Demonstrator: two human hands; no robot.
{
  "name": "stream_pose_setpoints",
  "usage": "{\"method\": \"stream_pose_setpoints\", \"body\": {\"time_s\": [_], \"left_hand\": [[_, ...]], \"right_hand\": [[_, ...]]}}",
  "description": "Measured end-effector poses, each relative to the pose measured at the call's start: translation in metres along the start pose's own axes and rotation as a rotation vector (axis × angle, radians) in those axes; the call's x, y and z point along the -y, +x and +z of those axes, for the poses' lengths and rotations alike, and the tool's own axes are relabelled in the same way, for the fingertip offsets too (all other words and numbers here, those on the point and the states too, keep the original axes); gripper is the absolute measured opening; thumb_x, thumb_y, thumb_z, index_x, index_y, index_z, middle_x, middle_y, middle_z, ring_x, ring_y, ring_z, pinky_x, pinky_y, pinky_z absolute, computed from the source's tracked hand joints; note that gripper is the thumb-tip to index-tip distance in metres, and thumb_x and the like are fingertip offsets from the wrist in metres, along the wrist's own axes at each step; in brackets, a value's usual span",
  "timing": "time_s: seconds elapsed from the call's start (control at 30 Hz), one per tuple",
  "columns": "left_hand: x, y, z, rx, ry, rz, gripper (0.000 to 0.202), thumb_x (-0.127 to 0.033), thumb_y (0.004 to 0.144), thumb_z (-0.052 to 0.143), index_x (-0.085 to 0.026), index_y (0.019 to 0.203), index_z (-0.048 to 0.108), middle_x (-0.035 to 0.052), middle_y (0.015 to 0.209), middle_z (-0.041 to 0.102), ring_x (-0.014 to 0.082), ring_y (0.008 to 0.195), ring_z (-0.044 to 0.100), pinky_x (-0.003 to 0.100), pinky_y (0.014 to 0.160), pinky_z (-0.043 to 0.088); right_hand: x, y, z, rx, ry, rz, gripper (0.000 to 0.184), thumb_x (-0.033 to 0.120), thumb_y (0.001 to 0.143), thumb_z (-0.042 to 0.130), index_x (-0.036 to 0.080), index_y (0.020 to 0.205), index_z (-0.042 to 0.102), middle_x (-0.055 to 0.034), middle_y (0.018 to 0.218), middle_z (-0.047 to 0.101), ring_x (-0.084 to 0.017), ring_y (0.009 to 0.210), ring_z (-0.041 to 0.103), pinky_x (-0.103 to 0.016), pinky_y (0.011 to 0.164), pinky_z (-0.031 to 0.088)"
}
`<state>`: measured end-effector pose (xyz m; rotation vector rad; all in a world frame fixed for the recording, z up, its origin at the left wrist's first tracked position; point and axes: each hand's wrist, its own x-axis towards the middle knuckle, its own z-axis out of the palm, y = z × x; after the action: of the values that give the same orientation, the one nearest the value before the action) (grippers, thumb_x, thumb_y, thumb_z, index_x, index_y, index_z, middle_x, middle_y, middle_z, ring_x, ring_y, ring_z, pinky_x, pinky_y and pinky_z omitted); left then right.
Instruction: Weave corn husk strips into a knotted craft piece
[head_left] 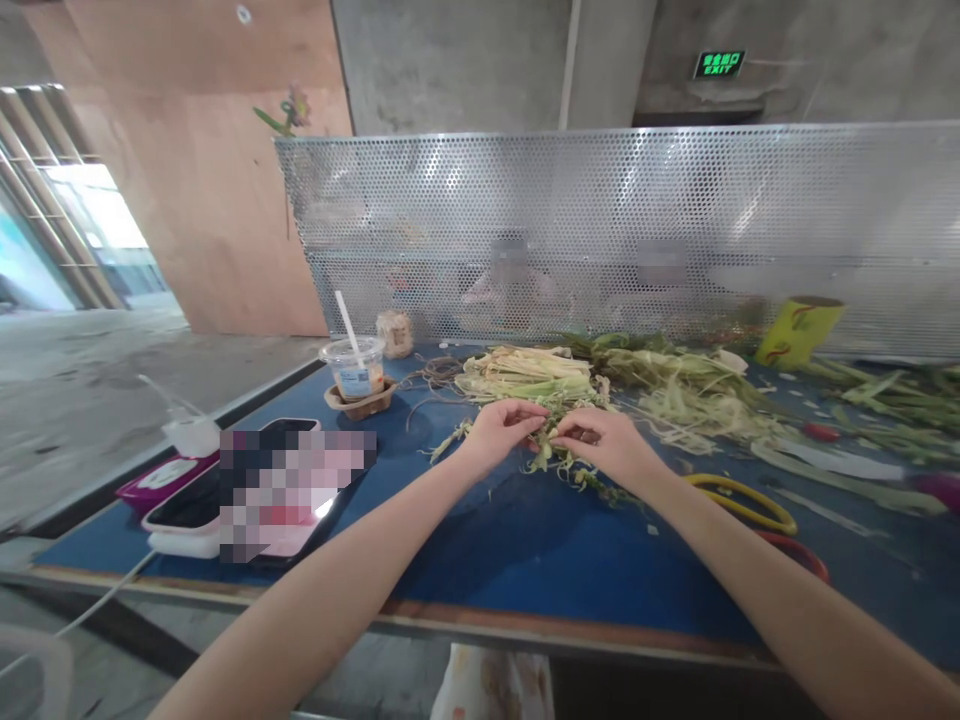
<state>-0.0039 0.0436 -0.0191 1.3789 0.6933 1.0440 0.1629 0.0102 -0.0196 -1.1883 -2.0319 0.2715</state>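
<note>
My left hand [504, 432] has its thumb and fingers pinched together at a green leafy plant sprig [547, 455]. Close beside it on the right, my right hand [600, 442] pinches the same tangle of greenery, its fingertips curled inward. The exact spot each hand grips is partly covered by the fingers. Just behind both hands lies a bundle of pale green and yellowish stalks [525, 375]. Further right is a heap of limp, peeled leaves and strips [682, 395].
A lidded plastic cup [354, 368] with a straw sits in a cardboard holder [361, 402]. Phones or tablets [191, 500] lie at left. Yellow [750, 505] and red [806, 555] looped handles lie right. A yellow cylinder [801, 330] stands before a perforated metal panel [570, 190].
</note>
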Motion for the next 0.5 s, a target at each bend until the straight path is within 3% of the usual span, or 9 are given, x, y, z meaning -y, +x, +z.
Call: {"method": "stream_pose_setpoints", "body": {"time_s": [0.2,0.37,0.5], "left_hand": [[0.0001,-0.0012,0.0002,-0.012,-0.001,0.010,0.018,-0.020,0.064,0.066,-0.011,0.078,0.061,0.0004,0.061,0.060,0.0112,0.056,0.058,0.025,0.049,0.052],[-0.0023,-0.0023,-0.0002,-0.048,-0.002,0.058,0.016,-0.019,0.066,0.064,-0.011,0.080,0.060,0.0018,0.066,0.060,0.0135,0.066,0.060,0.023,0.048,0.053],[-0.0059,-0.0056,0.0009,-0.079,0.012,0.063,0.021,-0.019,0.064,0.066,-0.011,0.083,0.059,0.0032,0.070,0.061,0.0149,0.067,0.061,0.023,0.046,0.054]], "right_hand": [[0.0015,-0.0016,0.0046,0.038,0.158,0.089,0.018,0.034,0.074,0.053,0.020,0.085,0.056,-0.0029,0.072,0.062,-0.015,0.063,0.057,-0.025,0.058,0.046],[0.0072,-0.0006,0.0002,0.051,0.180,0.155,0.024,0.038,0.079,0.044,0.019,0.068,0.055,0.0004,0.052,0.053,-0.012,0.044,0.048,-0.024,0.045,0.039],[0.0076,-0.0003,-0.0016,0.062,0.224,0.190,0.031,0.042,0.080,0.041,0.018,0.066,0.055,0.0005,0.049,0.051,-0.011,0.040,0.045,-0.023,0.042,0.038]]}}
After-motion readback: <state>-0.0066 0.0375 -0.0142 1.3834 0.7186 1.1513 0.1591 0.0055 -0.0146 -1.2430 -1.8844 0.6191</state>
